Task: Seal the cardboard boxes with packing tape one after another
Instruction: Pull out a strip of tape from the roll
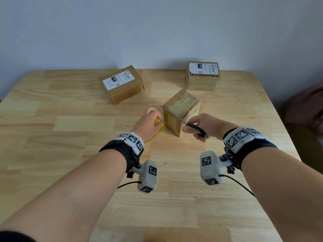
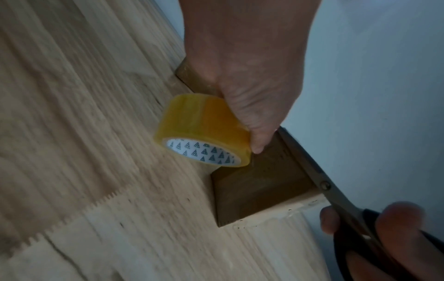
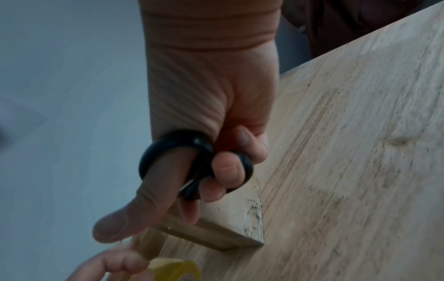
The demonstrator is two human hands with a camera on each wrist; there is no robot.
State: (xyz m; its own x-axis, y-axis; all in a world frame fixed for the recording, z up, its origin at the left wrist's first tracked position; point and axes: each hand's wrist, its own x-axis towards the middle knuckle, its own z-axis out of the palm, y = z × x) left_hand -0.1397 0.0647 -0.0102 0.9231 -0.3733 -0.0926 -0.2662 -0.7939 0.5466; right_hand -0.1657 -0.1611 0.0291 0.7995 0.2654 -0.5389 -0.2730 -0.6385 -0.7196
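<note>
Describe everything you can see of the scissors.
The scissors have long grey metal blades, a pivot screw and black loop handles. The right hand grips them, thumb through one loop. The blades look closed and lie slanted along the near top edge of the box, tips pointing left, above the tape roll held by the left hand.
</note>
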